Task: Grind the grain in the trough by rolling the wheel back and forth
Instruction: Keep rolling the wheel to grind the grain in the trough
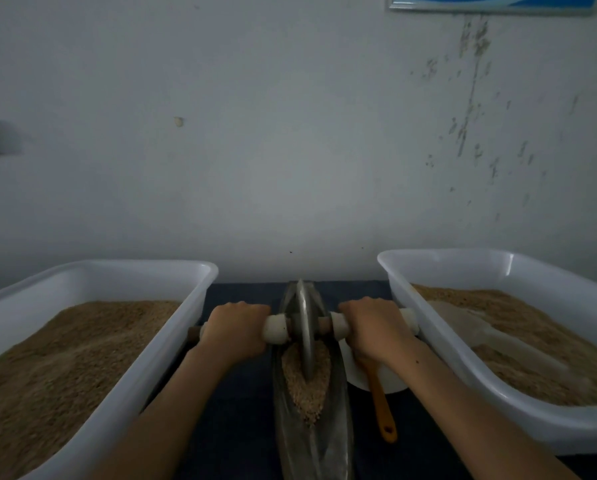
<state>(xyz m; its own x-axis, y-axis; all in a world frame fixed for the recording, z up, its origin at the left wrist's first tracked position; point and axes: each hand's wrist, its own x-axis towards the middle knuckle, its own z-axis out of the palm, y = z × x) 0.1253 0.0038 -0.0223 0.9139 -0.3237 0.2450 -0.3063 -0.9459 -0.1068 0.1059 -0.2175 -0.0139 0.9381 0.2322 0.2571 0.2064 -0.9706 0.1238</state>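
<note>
A narrow metal trough (338,424) runs away from me down the middle of the dark table. Brown grain (307,386) fills its near and middle part. A thin metal wheel (305,327) stands upright in the trough toward its far half, its lower edge sunk in the grain. A wooden axle with white sleeves (275,329) passes through the wheel. My left hand (236,332) grips the axle left of the wheel. My right hand (376,329) grips it right of the wheel.
A white tub (172,344) heaped with brown grain sits on the left, a second white tub (414,327) with grain on the right. A white bowl (390,382) with an orange-handled tool (381,410) lies under my right wrist. The wall stands close behind.
</note>
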